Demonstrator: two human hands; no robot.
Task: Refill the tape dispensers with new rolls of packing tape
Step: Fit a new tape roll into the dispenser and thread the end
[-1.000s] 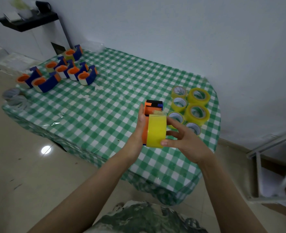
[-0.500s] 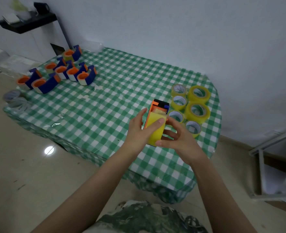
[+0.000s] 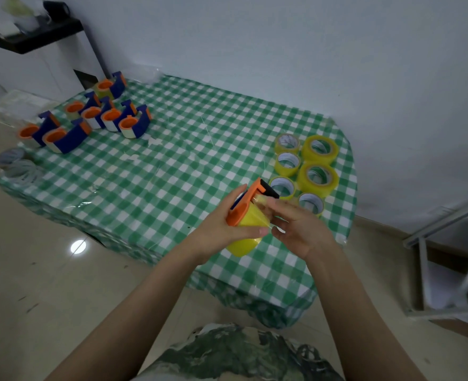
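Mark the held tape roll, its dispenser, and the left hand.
yellow tape roll (image 3: 244,245), head view, lower outer face.
orange dispenser (image 3: 237,215), head view, side plate.
left hand (image 3: 215,230), head view, back of the hand.

- Tape dispensers: eight. Seven blue-and-orange dispensers (image 3: 105,86) (image 3: 74,108) (image 3: 91,113) (image 3: 111,116) (image 3: 128,124) (image 3: 28,131) (image 3: 54,136) are grouped at the table's far left. One orange dispenser (image 3: 237,215) is in hand.
- Yellow packing tape rolls: seven. Six loose rolls (image 3: 287,142) (image 3: 321,148) (image 3: 288,163) (image 3: 318,178) (image 3: 281,187) (image 3: 311,202) lie at the table's right. One mounted roll (image 3: 241,246) sits on the orange dispenser.
- Hands: two, left hand (image 3: 219,229) and right hand (image 3: 301,226).
- Table (image 3: 172,160): one.
- Empty cores (image 3: 21,167): a blurred pile, number unclear.
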